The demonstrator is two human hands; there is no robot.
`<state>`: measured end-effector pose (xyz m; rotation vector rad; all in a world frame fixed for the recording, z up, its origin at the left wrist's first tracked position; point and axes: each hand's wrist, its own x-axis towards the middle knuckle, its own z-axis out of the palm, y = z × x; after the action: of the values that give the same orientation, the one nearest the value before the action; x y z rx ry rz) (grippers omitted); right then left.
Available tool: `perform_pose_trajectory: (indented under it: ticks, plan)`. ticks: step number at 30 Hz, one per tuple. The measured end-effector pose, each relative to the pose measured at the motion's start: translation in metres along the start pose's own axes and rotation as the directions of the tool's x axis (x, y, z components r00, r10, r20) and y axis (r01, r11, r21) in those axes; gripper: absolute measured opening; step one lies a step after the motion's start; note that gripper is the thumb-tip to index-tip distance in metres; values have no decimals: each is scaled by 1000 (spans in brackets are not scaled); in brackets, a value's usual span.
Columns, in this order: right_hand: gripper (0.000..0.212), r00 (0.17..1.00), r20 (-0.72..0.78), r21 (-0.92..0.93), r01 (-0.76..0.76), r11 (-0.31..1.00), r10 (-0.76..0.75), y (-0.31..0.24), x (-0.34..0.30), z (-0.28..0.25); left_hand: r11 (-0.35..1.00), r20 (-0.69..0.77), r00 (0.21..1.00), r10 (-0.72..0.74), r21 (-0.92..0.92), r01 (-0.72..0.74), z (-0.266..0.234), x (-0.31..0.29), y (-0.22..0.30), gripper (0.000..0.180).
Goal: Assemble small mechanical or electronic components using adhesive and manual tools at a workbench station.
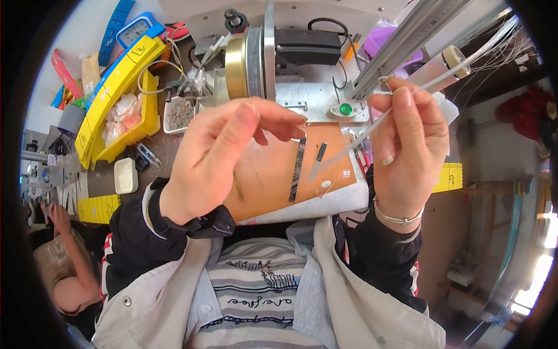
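My right hand [407, 134], raised at the right of the bench, pinches a bundle of thin, whitish, translucent strands [360, 138] between thumb and fingers. One end of the bundle slants down to the left over an orange-brown board [267, 168]. The other runs up to the right, fanning into loose strands [504, 32]. My left hand [224, 148] hovers above the board's left part, fingers stretched to the right and thumb apart, with nothing visible in it. Below its fingertips lie a dark flat metal strip [298, 168] and a shorter dark blade-like piece [321, 152].
Behind the board stands a machine with a brass-coloured wheel [235, 67] and a green button [345, 109]. At left are a yellow bin [152, 119], a white tray of small metal pieces [178, 115], snips [150, 156] and a white dish [125, 176]. Another person's arm [78, 264] shows lower left.
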<state>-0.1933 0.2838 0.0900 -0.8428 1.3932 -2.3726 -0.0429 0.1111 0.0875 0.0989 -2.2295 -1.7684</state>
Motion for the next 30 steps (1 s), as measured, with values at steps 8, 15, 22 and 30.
perform_pose_trajectory:
  ticks: [8, 15, 22, 30]
  plan:
    - [23, 998, -57, -57, 38, 998, -41, 3, 1, -8, 977, 41, 988, -148, -146, 152, -3, -21, -18, 80]
    - [14, 997, -43, 86, 64, 994, -61, 5, 1, -17, 940, 221, 939, -265, -158, 303, -5, -46, -24, 93]
    - [20, 999, 7, 123, 44, 991, -45, 4, -2, -20, 905, 167, 928, -335, -219, 366, -15, -57, -32, 88]
    - [20, 997, -41, 81, 62, 995, -59, 2, -4, -17, 989, -96, 989, 109, 114, -97, -15, -62, -18, 53]
